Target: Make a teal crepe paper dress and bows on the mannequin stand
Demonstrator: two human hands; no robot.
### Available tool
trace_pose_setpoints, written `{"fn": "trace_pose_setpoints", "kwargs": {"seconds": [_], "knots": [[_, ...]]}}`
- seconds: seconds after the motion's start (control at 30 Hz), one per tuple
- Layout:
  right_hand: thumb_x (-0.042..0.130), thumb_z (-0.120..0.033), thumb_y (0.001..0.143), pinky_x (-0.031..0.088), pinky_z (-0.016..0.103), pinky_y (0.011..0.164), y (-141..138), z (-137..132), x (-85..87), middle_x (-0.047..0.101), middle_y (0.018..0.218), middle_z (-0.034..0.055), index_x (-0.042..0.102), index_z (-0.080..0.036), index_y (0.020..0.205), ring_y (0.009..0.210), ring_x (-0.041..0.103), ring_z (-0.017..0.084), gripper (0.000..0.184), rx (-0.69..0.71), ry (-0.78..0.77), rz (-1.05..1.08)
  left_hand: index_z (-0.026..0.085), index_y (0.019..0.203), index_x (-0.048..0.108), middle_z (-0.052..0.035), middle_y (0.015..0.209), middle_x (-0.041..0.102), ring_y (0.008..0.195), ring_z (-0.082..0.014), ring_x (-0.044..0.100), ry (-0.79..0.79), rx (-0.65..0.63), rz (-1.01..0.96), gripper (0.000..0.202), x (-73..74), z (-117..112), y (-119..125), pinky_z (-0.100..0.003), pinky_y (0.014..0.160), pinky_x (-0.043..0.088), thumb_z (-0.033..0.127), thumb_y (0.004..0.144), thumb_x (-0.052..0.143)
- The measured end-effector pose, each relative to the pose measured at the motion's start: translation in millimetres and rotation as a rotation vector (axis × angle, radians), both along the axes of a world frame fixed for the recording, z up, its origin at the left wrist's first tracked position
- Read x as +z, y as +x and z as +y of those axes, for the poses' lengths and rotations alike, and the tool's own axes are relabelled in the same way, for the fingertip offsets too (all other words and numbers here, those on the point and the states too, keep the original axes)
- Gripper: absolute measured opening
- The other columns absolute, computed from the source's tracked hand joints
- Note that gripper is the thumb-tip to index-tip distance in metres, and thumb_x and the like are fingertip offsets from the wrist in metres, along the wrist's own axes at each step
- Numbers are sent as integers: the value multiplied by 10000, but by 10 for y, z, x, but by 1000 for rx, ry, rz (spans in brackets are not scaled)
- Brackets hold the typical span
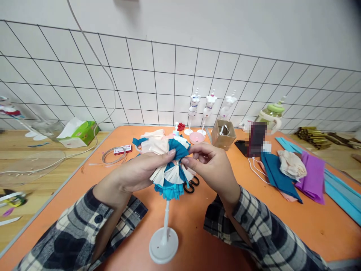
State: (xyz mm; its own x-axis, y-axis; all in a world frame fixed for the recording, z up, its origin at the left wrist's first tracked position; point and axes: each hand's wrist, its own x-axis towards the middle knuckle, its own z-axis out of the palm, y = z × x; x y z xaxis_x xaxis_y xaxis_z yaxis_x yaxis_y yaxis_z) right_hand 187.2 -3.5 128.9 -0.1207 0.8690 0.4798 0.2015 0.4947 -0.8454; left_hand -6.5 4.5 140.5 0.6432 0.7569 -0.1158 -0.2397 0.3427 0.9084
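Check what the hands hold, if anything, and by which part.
The ruffled dress: left hand grips its upper blue ruffle near the left edge; right hand is at that ruffle's right edge, pinch unclear.

The fingers of my left hand [141,169] run out of sight behind the paper dress [172,176], whose ruffles also hide the upper pole of the white stand [164,246] and the blades of the scissors [189,191]. I can't tell whether my right hand [216,167] pinches the paper. Pixel blocks blur a dark upright object [257,140]. The bottom edge crops both plaid sleeves [72,229]; the left edge, a white-and-red figure [9,112].
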Motion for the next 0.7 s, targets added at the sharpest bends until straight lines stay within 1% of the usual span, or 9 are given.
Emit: {"fn": "trace_pose_setpoints", "kwargs": {"seconds": [0.1,0.2,0.3,0.37,0.47,0.53,0.63,0.7], "knots": [[781,-261,731,330,233,487,-13,-9,-6,563,622,-27,727,-181,776,540,423,91,107,14,-20,10,115,957,758,-99,889,767,762,-180,700,7,7,36,351,-2,-6,-4,-234,685,559,445,847,706],[767,-238,754,364,232,507,-10,-1,-19,585,652,-20,711,-184,758,560,457,96,78,-8,79,-17,109,907,762,-94,846,765,756,-180,694,25,24,64,383,5,-24,-9,-233,681,552,481,838,702],[761,-225,771,408,239,562,10,23,-32,609,695,-11,686,-189,760,624,507,112,83,40,200,-46,113,884,764,-91,827,764,746,-184,699,51,-26,81,415,18,-46,-2,-253,711,560,512,867,653],[771,-226,760,404,234,553,23,29,-42,592,710,-22,637,-191,762,610,489,104,139,31,243,-61,115,873,766,-89,823,764,734,-179,700,67,-60,81,415,23,-52,11,-255,727,564,507,883,633],[786,-247,743,381,223,522,33,13,-53,531,701,-50,526,-199,754,552,429,79,265,-64,277,-87,123,867,766,-74,814,763,718,-162,695,69,-59,37,372,21,-43,32,-234,723,564,480,871,661],[792,-275,736,373,218,504,39,-1,-50,508,697,-57,477,-210,768,542,427,77,323,-54,241,-86,126,881,764,-66,813,761,715,-156,694,54,-54,3,355,15,-31,38,-223,710,564,470,859,679],[792,-309,727,346,204,456,49,-4,-37,502,729,-51,446,-225,816,539,428,77,366,67,121,1,119,917,756,-77,831,761,730,-158,699,30,-48,-15,346,16,-19,31,-213,679,561,451,869,675],[791,-326,726,319,200,429,53,5,-35,500,753,-50,432,-231,838,512,395,67,388,117,56,55,118,922,754,-81,828,762,728,-155,700,25,-39,-25,332,27,-21,25,-208,669,556,436,876,673]]}}
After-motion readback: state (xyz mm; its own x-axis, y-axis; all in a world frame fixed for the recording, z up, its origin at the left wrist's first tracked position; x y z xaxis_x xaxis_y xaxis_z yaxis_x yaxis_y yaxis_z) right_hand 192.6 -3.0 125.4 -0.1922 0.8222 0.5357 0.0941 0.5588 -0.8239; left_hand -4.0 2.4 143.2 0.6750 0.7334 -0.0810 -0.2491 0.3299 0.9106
